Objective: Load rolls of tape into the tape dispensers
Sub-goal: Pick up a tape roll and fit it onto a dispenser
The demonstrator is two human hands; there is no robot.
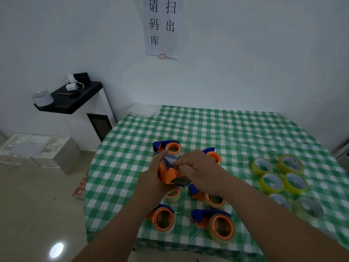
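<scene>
Both hands work 1 orange tape dispenser above the checked table.

The left hand (154, 178) grips the orange dispenser (169, 174) from its left side, forefinger straight; the right hand (196, 168) pinches at its top. Loaded dispensers (221, 224) lie around on the tablecloth (217, 127); 6 yellow tape rolls (279, 178) sit well apart, far right.

I am seeing two bare forearms coming into view from about 6 o'clock, with no sleeve showing on either one up to the frame edge. I am noting no glove, ring, watch or band on the left hand (151, 178) or on the right hand (198, 168). Both wrists are showing uncovered, and the fingernails are looking short and plain.
</scene>
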